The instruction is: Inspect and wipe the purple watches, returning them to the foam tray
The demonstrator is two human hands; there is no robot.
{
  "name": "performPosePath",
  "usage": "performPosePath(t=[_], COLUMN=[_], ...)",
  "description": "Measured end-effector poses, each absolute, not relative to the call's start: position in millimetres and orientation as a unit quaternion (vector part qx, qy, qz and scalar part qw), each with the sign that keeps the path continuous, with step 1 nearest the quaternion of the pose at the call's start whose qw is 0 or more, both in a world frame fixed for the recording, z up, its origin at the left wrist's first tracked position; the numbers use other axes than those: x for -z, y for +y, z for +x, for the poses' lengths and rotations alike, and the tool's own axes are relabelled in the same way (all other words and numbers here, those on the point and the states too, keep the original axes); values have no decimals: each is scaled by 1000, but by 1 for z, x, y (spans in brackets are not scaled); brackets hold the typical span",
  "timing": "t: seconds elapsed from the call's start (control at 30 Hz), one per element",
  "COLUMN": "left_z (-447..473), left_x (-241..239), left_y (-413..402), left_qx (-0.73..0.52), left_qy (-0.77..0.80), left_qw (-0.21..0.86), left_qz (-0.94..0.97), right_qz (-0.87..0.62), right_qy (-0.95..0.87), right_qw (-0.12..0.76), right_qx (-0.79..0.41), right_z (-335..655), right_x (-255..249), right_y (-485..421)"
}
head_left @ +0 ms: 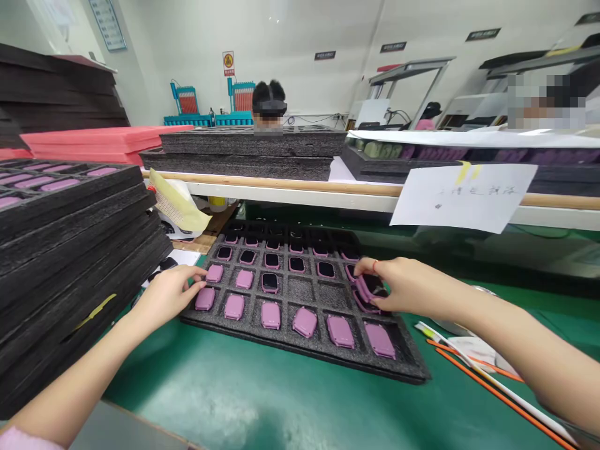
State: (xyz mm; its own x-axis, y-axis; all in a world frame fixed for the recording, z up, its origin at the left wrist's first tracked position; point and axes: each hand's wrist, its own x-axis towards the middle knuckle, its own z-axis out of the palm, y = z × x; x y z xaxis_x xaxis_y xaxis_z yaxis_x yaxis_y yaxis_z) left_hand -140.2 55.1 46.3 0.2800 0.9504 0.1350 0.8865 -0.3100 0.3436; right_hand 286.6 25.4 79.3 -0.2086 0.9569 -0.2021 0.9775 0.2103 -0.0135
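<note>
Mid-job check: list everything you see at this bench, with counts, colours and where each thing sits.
foam tray: one, black, centre of the table
watch cases: six in the front row, more behind, pink, in the tray's pockets
tray stack: one, black, left
foam sheets: one pile, red-pink, back left
foam slabs: one stack, black, rear shelf
paper sheet: one, white, hanging off the shelf edge
thin rods: a few, orange and white, table's right side
table: one, green top
other people: two, behind the shelf
left hand: fingertips at the tray's left-edge cases
right hand: grips a few watch cases over the tray's right side
</note>
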Motion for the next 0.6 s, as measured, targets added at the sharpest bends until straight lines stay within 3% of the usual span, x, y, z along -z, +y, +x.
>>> performPosePath(t=[0.37, 0.6], left_z=[7, 8], left_x=[-40, -35], left_y=[79, 96], left_qx=[-88, -60], left_qy=[468, 517], left_qw=[130, 136], left_qz=[870, 843], right_qz=[649, 650], right_qy=[739, 749], right_qw=[131, 68], right_qx=[124, 112], right_z=[281, 298], right_x=[-50, -42], right_y=[39, 29])
